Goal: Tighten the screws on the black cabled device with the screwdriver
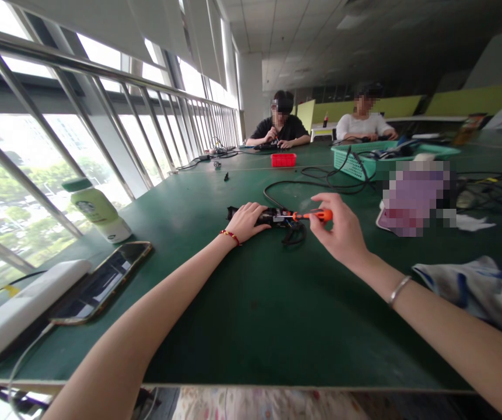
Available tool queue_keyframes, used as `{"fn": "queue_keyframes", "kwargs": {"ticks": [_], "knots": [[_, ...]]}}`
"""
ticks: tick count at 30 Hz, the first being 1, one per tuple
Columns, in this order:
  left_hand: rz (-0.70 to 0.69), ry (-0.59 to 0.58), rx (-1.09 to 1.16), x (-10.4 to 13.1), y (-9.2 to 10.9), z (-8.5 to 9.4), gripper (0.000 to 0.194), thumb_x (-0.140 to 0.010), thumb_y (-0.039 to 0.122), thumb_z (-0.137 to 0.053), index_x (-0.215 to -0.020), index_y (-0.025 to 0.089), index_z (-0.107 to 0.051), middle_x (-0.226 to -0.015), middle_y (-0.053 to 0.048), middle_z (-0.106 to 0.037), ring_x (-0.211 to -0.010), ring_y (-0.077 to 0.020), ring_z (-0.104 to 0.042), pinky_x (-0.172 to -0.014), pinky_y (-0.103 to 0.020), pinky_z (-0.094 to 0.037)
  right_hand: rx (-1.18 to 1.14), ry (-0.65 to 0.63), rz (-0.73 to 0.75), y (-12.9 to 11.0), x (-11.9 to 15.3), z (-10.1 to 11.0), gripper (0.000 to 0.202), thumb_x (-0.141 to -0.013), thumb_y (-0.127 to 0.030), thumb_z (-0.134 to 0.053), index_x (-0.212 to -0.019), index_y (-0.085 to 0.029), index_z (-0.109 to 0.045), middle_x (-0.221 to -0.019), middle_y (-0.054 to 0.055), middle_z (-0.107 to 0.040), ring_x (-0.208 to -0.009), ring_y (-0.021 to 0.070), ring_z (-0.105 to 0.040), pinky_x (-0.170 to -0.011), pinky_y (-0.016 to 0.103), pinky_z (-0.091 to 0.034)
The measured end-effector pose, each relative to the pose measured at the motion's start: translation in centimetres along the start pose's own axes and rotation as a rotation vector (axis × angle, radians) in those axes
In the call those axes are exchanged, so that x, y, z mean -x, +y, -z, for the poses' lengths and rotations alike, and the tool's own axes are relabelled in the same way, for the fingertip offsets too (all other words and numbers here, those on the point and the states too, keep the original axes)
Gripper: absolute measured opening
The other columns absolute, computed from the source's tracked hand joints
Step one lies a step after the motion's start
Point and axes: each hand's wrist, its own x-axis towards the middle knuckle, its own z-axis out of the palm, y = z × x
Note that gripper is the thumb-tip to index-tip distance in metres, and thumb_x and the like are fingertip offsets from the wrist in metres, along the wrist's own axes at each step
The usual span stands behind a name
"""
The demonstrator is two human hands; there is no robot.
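My left hand (247, 221) lies over a long black device (266, 216) on the green table, its fingers bent across the casing and holding it down. Some metal-looking inner parts show at the device's right end, and a black cable runs from there. From the right, my right hand (339, 228) grips the handle of an orange screwdriver (324, 215) between thumb and fingers. The screwdriver lies nearly level and points left, its shaft at the device's right end. Whether the tip touches a screw is too small to tell. A dark cable loop (295, 234) rests just below.
A red basket (283, 160) and a teal basket (351, 164) stand farther back. A bottle (97, 211), a phone (104, 282) and a white power strip (27, 309) lie left. At right are a purple blurred thing (417, 198) and a cloth (470, 286). Two people sit opposite.
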Motion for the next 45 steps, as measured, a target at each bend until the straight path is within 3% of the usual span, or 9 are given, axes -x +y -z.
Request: {"fn": "queue_keyframes", "kwargs": {"ticks": [5,12,18,20,24,31,37,43,45], "knots": [[-0.033,0.031,-0.002,0.0,0.0,0.0,0.048,-0.083,0.046,-0.06,-0.12,0.015,-0.052,-0.111,-0.011,-0.06,-0.103,-0.0262,-0.054,-0.09,-0.038,-0.043,-0.019,0.062,0.105,-0.1,0.0,0.1,0.036,-0.076,-0.023,-0.054,-0.112,-0.02,-0.049,-0.09,0.007,-0.064,-0.082,0.023,-0.06,-0.076,0.037,-0.049],[-0.034,0.083,0.005,0.1,-0.2,-0.1,0.048,-0.079,0.047,-0.064,-0.113,0.015,-0.053,-0.108,-0.011,-0.06,-0.101,-0.0261,-0.055,-0.088,-0.037,-0.044,0.087,0.057,0.135,-0.3,-0.5,0.5,0.012,-0.081,-0.029,-0.057,-0.093,-0.024,-0.057,-0.064,-0.001,-0.062,-0.069,0.0208,-0.057,-0.073,0.036,-0.048],[-0.025,0.093,0.012,0.1,-0.1,0.0,0.046,-0.078,0.045,-0.066,-0.111,0.016,-0.053,-0.106,-0.01,-0.06,-0.1,-0.0256,-0.055,-0.086,-0.037,-0.044,0.071,0.05,0.235,-1.5,-0.7,0.6,0.032,-0.077,-0.018,-0.056,-0.108,-0.021,-0.052,-0.095,0.005,-0.067,-0.082,0.0214,-0.061,-0.077,0.035,-0.048],[-0.024,0.091,0.007,0.2,-0.1,0.0,0.046,-0.077,0.045,-0.066,-0.11,0.016,-0.053,-0.105,-0.01,-0.061,-0.1,-0.0256,-0.055,-0.086,-0.037,-0.044,0.082,0.045,0.252,-2.0,-0.8,0.6,0.025,-0.078,-0.019,-0.056,-0.103,-0.021,-0.054,-0.089,0.004,-0.067,-0.078,0.0205,-0.061,-0.077,0.035,-0.048],[-0.023,0.093,-0.007,0.1,0.1,0.1,0.044,-0.076,0.044,-0.067,-0.108,0.016,-0.053,-0.102,-0.009,-0.061,-0.098,-0.0254,-0.055,-0.085,-0.036,-0.044,0.116,0.046,0.237,-2.8,-0.8,0.6,0.007,-0.082,-0.026,-0.058,-0.089,-0.023,-0.056,-0.066,-0.001,-0.062,-0.064,0.0183,-0.058,-0.072,0.033,-0.047],[-0.038,0.118,0.005,0.1,0.0,-0.1,0.044,-0.077,0.047,-0.065,-0.107,0.016,-0.053,-0.102,-0.009,-0.061,-0.096,-0.0247,-0.055,-0.085,-0.036,-0.044,0.092,0.052,0.229,-2.8,-0.6,0.7,0.034,-0.077,-0.018,-0.055,-0.11,-0.02,-0.051,-0.091,0.005,-0.066,-0.081,0.0208,-0.06,-0.077,0.034,-0.048],[-0.029,0.134,0.007,0.1,0.0,-0.2,0.036,-0.082,0.045,-0.058,-0.104,0.017,-0.053,-0.1,-0.009,-0.061,-0.093,-0.0233,-0.056,-0.083,-0.035,-0.044,0.128,0.044,0.174,-2.8,-0.6,0.6,0.009,-0.082,-0.028,-0.058,-0.09,-0.023,-0.054,-0.065,-0.002,-0.062,-0.063,0.0181,-0.056,-0.072,0.033,-0.046],[-0.026,0.127,-0.002,0.1,0.2,0.0,0.036,-0.083,0.045,-0.057,-0.104,0.016,-0.053,-0.099,-0.009,-0.061,-0.094,-0.0237,-0.056,-0.084,-0.035,-0.045,0.109,0.066,0.217,-2.9,-0.6,0.8,0.03,-0.075,-0.017,-0.057,-0.105,-0.02,-0.052,-0.087,0.004,-0.066,-0.078,0.0194,-0.06,-0.076,0.032,-0.047],[-0.021,0.13,0.003,0.1,0.2,0.0,0.036,-0.082,0.045,-0.057,-0.104,0.017,-0.053,-0.099,-0.009,-0.061,-0.094,-0.0237,-0.056,-0.084,-0.035,-0.045,0.11,0.056,0.212,-3.0,-0.6,0.8,0.03,-0.075,-0.018,-0.057,-0.104,-0.02,-0.053,-0.086,0.003,-0.066,-0.077,0.0196,-0.06,-0.076,0.032,-0.046]]}}
